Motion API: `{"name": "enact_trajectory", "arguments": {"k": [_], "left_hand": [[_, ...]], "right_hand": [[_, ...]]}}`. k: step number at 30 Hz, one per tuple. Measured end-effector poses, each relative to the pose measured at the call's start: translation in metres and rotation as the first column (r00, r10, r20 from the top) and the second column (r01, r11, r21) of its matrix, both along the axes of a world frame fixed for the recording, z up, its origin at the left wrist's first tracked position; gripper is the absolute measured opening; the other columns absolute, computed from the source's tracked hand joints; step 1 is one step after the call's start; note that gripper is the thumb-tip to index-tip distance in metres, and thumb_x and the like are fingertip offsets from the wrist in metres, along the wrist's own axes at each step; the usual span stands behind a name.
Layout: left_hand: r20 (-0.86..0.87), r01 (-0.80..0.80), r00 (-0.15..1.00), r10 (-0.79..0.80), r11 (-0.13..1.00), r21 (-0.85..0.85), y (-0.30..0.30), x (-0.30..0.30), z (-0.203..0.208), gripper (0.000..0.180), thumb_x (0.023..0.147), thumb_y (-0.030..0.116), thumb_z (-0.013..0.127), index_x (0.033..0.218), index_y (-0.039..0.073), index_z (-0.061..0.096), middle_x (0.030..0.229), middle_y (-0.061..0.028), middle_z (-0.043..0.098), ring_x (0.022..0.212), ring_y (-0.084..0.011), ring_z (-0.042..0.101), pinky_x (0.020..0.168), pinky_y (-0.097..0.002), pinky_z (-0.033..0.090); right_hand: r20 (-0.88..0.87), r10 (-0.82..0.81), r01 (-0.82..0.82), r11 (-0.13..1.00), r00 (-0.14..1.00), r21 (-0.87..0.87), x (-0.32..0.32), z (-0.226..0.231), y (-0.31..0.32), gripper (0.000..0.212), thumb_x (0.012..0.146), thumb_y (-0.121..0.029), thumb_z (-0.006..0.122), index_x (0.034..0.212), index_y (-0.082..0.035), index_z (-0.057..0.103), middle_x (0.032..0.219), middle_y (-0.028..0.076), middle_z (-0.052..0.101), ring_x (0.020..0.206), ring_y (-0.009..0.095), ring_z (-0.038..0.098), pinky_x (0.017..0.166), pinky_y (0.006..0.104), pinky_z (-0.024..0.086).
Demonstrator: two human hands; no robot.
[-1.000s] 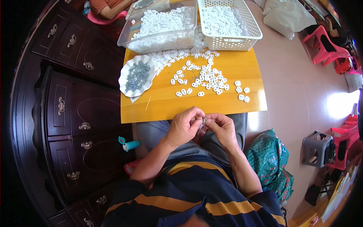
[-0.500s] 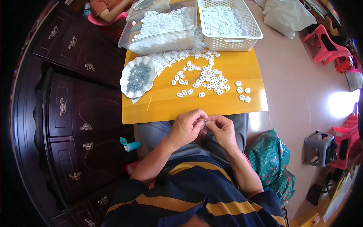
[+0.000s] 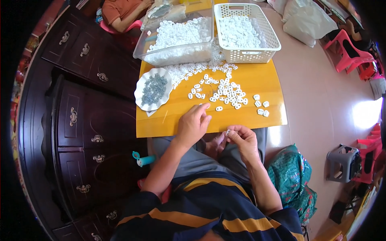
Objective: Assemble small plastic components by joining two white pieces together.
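My right hand (image 3: pixel 243 141) is closed in a pinch over my lap, just off the table's front edge. Between its thumb and fingertips is a small white plastic piece (image 3: pixel 228 132), mostly covered. My left hand (image 3: pixel 194 123) reaches over the front edge of the yellow table (image 3: pixel 177 126), its thumb and forefinger apart. Its fingertips are at the near side of the loose white two-hole plastic pieces (image 3: pixel 230 93), covering some of them. A scalloped white dish (image 3: pixel 140 93) holding small grey metal parts (image 3: pixel 155 89) stands left of these pieces. Several white pieces (image 3: pixel 260 111) lie in a separate group at the right.
At the back stand a clear plastic bin (image 3: pixel 177 61) and a white perforated basket (image 3: pixel 249 55), both filled with white pieces. Dark wooden drawers (image 3: pixel 96 116) line the left. A green bag (image 3: pixel 289 176) sits on the floor at right. Another person's arm (image 3: pixel 130 20) shows far left.
My left hand has parted from the right and moved forward onto the table, toward the loose pieces. My right hand keeps its pinch and has shifted slightly right. The view has tilted a little.
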State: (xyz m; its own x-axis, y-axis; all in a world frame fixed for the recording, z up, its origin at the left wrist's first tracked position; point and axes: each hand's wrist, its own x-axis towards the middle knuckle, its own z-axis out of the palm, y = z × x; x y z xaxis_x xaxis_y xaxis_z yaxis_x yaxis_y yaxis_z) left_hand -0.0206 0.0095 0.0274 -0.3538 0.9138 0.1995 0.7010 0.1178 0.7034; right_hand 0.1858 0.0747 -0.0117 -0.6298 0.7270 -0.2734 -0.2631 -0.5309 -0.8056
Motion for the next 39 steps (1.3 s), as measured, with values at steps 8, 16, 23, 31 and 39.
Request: {"name": "enact_trajectory", "arguments": {"k": [8,16,23,31,39], "left_hand": [[-0.323,-0.052,0.945,0.057,0.998,0.023,0.011,-0.010,-0.009,0.026,0.092,0.015,0.073,0.116,0.007,0.072,0.095,-0.0112,0.069,0.082,-0.0318,0.070,0.072,-0.0430,0.057],[-0.276,0.036,0.961,-0.015,0.997,0.071,0.010,-0.006,-0.034,0.008,0.095,0.017,0.063,0.089,0.012,0.067,0.090,-0.0100,0.063,0.081,-0.0339,0.066,0.066,-0.0467,0.054],[-0.039,0.012,0.999,-0.006,0.985,0.174,-0.017,0.006,-0.007,0.012,0.096,0.016,0.068,0.100,0.005,0.072,0.093,-0.0132,0.071,0.085,-0.0353,0.070,0.074,-0.0441,0.056],[0.282,0.146,0.936,-0.209,0.963,0.228,0.002,0.025,0.042,0.018,0.098,0.003,0.066,0.115,0.003,0.072,0.099,-0.0084,0.071,0.087,-0.0123,0.066,0.072,-0.0285,0.054],[0.231,0.604,0.721,-0.654,0.756,0.253,0.043,0.116,0.106,0.015,0.090,-0.002,0.069,0.104,0.000,0.072,0.083,-0.0072,0.068,0.074,-0.0138,0.066,0.068,-0.0275,0.051]], "right_hand": [[-0.004,0.012,-0.012,1.000,1.000,0.002,-0.005,-0.004,0.007,0.014,0.100,-0.004,0.068,0.112,0.004,0.070,0.092,0.008,0.075,0.073,0.013,0.067,0.064,0.0269,0.056],[0.223,-0.030,0.010,0.996,0.974,0.094,0.003,0.006,0.003,0.013,0.096,-0.007,0.069,0.106,0.001,0.071,0.091,0.005,0.073,0.077,0.011,0.064,0.071,0.0245,0.052],[0.090,0.022,-0.031,0.994,0.996,0.101,0.000,-0.007,-0.005,0.007,0.099,-0.009,0.070,0.102,-0.004,0.070,0.092,0.005,0.072,0.073,0.009,0.061,0.066,0.0200,0.048],[0.194,0.036,-0.071,0.982,0.980,0.178,-0.009,0.001,0.005,0.019,0.099,-0.017,0.071,0.109,-0.001,0.075,0.091,0.003,0.072,0.078,0.012,0.066,0.072,0.0257,0.054],[-0.078,-0.419,0.399,0.770,0.905,0.498,-0.027,-0.058,0.028,0.014,0.093,-0.015,0.072,0.103,-0.005,0.070,0.091,0.004,0.070,0.084,0.012,0.066,0.073,0.0316,0.055]]}}
